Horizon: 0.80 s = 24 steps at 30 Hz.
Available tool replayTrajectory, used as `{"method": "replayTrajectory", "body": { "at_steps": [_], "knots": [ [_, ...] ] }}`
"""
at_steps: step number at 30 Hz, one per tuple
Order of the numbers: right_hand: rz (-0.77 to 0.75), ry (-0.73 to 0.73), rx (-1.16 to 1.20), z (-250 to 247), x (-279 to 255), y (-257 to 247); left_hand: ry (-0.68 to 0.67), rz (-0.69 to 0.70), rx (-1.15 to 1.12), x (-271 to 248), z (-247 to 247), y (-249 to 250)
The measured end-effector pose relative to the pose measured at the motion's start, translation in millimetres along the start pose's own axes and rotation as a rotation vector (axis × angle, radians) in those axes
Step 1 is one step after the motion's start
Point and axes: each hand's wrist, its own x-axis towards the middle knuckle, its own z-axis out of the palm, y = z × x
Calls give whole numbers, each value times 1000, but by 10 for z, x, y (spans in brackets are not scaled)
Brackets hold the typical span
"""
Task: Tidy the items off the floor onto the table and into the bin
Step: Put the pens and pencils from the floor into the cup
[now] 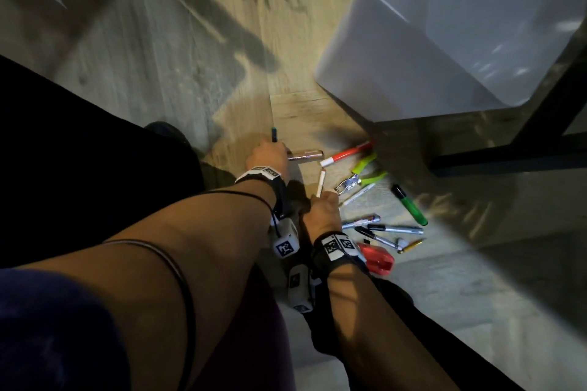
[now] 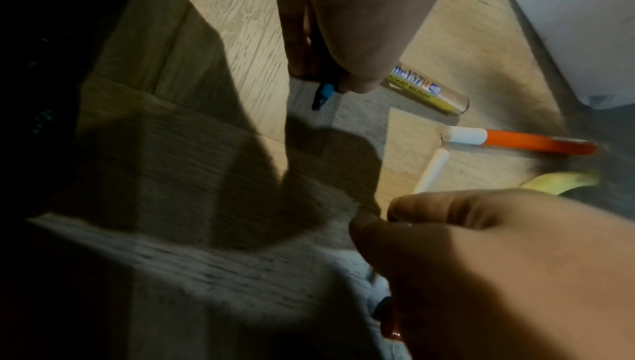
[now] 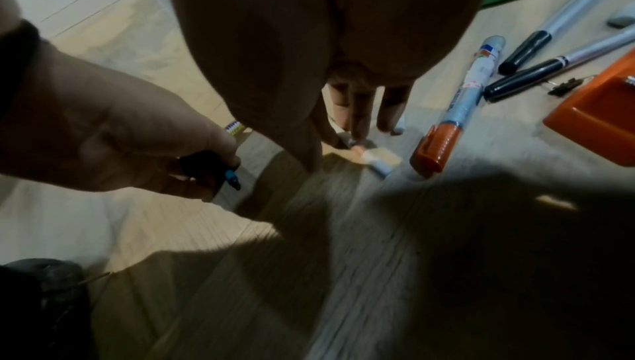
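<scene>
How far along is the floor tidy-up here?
Early on. Nothing visibly binned yet; the bin shows only its wall. In hand: the left hand grips a dark blue-tipped pen; the right hand reaches a white pen. Still on the floor: pliers, green marker, red tray, more pens.

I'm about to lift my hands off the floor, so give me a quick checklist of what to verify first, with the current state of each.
1. Left hand grips the dark pen with a blue tip: ok.
2. Right hand has hold of the thin white stick: cannot tell; fingers touch its near end.
3. Large white plastic bin stands nearby, opening clear: ok.
4. Floor cleared of items: not ok; green-handled pliers, the green marker and more pens remain.
5. Table top free: cannot tell.
</scene>
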Motion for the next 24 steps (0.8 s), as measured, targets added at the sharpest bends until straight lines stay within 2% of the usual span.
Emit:
{"method": "replayTrajectory", "body": {
  "at_steps": [5,10,14,20,24],
  "knots": [
    [10,174,2,-1,20,32,35,47,-69,-19,-37,-49],
    [85,200,50,-12,63,28,63,37,-230,-76,0,3],
    [121,189,269,-90,-4,4,42,44,-308,-134,-63,150],
    [90,125,610,-472,-217,153,-133,41,-368,-482,-424,317],
    [106,129,784,-1012,-617,224,-150,117,-288,-812,-864,499]
  ]
}}
